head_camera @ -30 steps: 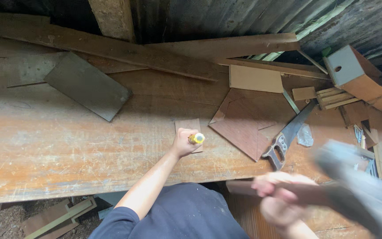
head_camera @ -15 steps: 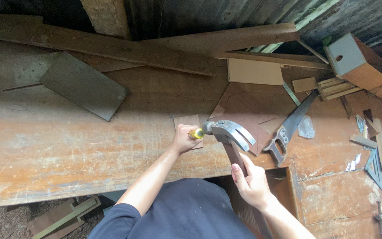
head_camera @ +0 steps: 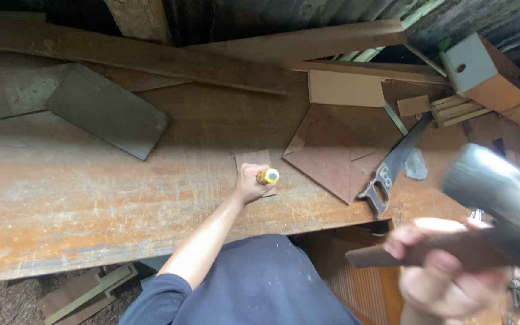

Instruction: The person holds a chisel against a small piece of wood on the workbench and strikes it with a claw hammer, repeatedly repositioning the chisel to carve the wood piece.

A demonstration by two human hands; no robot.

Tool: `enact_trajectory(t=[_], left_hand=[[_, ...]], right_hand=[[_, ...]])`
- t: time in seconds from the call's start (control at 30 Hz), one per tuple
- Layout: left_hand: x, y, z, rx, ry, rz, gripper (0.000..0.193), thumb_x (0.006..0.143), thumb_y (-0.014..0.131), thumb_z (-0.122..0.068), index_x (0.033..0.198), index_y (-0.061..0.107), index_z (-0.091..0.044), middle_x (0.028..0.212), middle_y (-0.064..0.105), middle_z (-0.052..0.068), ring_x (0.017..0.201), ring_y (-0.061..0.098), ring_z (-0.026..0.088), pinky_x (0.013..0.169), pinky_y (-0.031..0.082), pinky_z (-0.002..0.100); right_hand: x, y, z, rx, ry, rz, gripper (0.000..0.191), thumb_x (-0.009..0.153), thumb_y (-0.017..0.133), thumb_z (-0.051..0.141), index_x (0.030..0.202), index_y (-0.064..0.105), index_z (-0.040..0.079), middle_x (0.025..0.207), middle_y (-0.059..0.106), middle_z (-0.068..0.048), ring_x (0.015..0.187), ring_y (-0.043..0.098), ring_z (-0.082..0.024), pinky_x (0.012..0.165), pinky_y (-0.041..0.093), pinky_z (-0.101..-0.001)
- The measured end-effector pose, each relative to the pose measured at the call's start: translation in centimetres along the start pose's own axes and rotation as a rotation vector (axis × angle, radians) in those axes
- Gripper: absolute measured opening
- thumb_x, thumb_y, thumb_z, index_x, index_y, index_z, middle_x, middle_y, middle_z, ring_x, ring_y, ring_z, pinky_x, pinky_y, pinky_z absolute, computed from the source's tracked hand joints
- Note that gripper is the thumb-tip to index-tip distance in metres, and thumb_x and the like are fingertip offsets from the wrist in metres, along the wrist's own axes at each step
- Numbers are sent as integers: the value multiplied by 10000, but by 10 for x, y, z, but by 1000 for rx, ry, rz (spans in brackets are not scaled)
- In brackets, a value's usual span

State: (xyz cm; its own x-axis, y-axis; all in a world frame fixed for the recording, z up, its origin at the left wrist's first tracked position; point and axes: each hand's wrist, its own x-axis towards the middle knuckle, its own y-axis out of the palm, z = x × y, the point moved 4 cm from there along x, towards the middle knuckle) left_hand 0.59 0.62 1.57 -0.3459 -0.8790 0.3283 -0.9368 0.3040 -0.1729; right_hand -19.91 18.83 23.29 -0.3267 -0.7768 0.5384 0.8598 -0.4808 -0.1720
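The left hand (head_camera: pixel 249 185) is closed around a yellow-handled chisel (head_camera: pixel 268 176), set on a small wooden block (head_camera: pixel 253 161) lying on the worn workbench (head_camera: pixel 79 198); it has not shifted since half a second ago. The right hand (head_camera: pixel 446 271), blurred, grips the wooden handle of a hammer (head_camera: pixel 501 198). Earlier the hammer's head met the chisel's yellow end; now it is drawn back, well apart, near the camera. A handsaw (head_camera: pixel 392 168) lies beside a flat brown board (head_camera: pixel 338 150).
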Motion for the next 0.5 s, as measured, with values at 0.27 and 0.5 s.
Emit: enact_trajectory(t=[0.27, 0.5], left_hand=[[0, -4, -6, 17, 28, -16, 189, 738, 812, -112, 736, 638, -38, 648, 607, 124, 580, 632, 256, 564, 460, 362], [1, -4, -13, 28, -3, 42, 168, 689, 809, -128, 700, 651, -72, 608, 640, 101, 554, 664, 236, 552, 491, 353]], right_hand=[[-27, 35, -62, -70, 178, 386, 269, 1088, 604, 245, 1208, 501, 28, 917, 652, -187, 760, 657, -270, 670, 569, -372], [-24, 47, -91, -634, 447, 665, 444, 928, 664, 165, 1329, 550, 11, 766, 734, -184, 669, 749, -287, 633, 572, -349]])
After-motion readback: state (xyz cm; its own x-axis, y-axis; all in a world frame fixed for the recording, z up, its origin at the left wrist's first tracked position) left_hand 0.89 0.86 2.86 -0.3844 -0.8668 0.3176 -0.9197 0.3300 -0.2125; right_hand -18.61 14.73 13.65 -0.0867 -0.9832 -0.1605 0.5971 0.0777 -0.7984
